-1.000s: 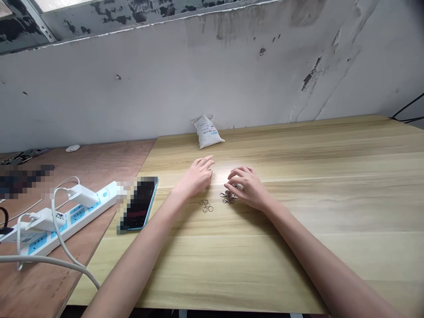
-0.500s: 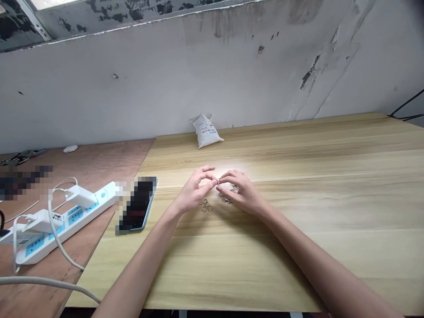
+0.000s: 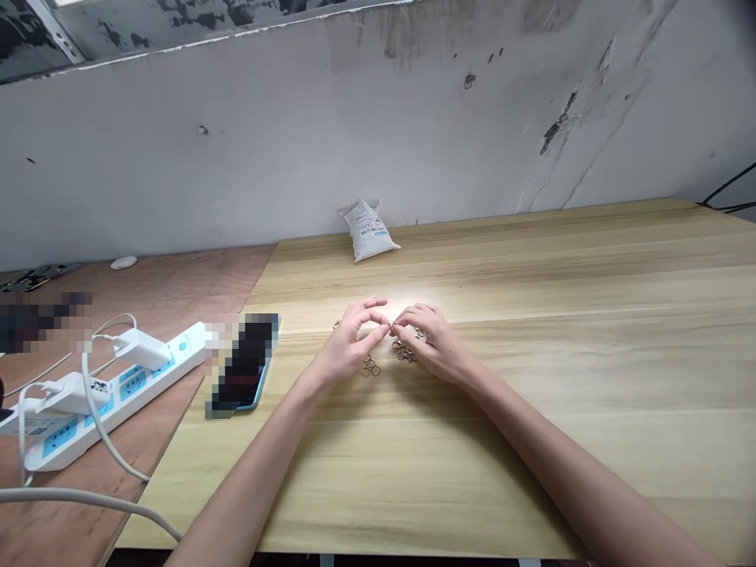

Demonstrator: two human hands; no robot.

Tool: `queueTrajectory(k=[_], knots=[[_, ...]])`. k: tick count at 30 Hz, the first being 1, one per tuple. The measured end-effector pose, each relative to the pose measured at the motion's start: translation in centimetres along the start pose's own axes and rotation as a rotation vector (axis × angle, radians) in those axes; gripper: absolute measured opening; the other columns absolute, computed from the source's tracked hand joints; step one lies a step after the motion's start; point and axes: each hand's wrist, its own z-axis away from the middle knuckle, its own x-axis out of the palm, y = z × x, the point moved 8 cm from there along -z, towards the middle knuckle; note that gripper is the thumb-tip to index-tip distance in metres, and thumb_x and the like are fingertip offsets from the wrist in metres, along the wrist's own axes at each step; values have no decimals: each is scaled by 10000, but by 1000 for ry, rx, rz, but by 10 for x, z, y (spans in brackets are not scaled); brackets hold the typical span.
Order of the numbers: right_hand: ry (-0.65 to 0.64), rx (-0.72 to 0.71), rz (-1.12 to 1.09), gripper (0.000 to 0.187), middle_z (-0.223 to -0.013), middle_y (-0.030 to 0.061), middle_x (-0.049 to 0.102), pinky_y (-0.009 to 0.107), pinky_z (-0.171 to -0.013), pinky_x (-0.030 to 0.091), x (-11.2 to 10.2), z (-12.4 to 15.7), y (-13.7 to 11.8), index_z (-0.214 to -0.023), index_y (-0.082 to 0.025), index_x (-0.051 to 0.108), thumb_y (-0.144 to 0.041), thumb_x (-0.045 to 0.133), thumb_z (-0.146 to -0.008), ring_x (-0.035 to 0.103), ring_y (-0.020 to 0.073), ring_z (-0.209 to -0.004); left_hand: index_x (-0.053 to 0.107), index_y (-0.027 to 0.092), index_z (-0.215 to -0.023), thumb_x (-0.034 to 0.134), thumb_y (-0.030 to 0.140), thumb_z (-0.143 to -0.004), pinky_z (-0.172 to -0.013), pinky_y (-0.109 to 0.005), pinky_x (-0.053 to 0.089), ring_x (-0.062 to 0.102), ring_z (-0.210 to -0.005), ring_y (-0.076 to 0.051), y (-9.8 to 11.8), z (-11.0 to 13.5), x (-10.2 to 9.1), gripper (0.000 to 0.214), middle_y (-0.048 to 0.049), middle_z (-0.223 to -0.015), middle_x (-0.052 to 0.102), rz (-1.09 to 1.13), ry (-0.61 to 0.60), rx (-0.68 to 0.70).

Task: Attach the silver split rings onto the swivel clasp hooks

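Observation:
My left hand (image 3: 348,342) and my right hand (image 3: 430,340) meet above the light wooden tabletop (image 3: 472,472), fingertips nearly touching. Between them, a small metal ring (image 3: 391,324) appears pinched by both hands, though the fingers hide much of it. A small cluster of metal rings (image 3: 370,367) lies just below my left hand. A larger tangle of rings and small clasps (image 3: 405,355) sits under my right fingers, partly hidden. One more ring (image 3: 336,324) lies left of my left hand.
A white sack (image 3: 369,232) leans against the stained wall at the table's back edge. To the left are a phone (image 3: 245,366), pixelated in the picture, and a white power strip (image 3: 118,386) with plugged-in chargers and cables on a lower-toned plywood surface (image 3: 159,291).
My hands have come together from their earlier apart position, and their fingertips now pinch a small ring. The view has shifted slightly, and a ring now shows left of my left hand.

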Motion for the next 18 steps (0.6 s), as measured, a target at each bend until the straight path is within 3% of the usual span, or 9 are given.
queueTrajectory(k=[11,18], knots=[[-15,74,-88,285,-848,18,695,355,-873,415,-4,-1,-3,-793,-229,635,-297,428,-976,598,188,-878,645,218,-909,538,243,-928,-1103,-463,398,405,-1381,-251,6,0,-4,112,-78,-1362,556,-78,59,82],[-119,101,-40,307,-853,37,694,382,-893,403,9,0,3,-781,-230,686,-350,479,-973,591,198,-870,621,209,-928,517,222,-928,-1105,-500,344,369,-1390,-274,4,2,-5,105,-85,-1379,530,-372,150,96]])
